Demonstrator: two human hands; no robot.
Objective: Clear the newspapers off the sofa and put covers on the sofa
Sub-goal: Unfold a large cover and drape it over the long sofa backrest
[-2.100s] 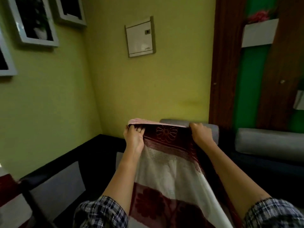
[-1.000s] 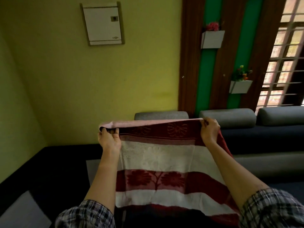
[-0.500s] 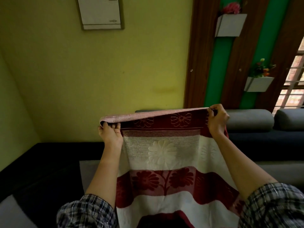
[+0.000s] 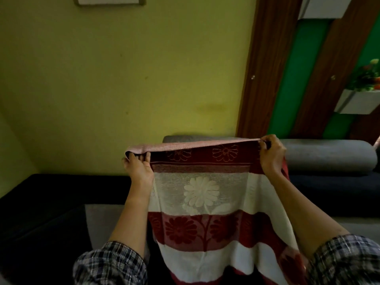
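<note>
As I hold the sofa cover point(image 4: 201, 194) up in front of me, my left hand point(image 4: 138, 169) and my right hand point(image 4: 271, 155) each pinch a top corner. My fingers curl over the folded edge, so the cloth hangs stretched between them. It is a soft woven textile with broad bands of dark red and cream. A raised cream daisy sits in a thin mesh panel, and red daisies on a stem fill the band below. Its turned-over top edge shows a paler pink underside. Behind it, the sofa point(image 4: 329, 188) has a dark seat and rounded grey bolster cushions point(image 4: 329, 155) along its back. A matte yellow wall point(image 4: 123, 79) rises beyond. Checked sleeves point(image 4: 111, 264) end near my elbows.
</note>
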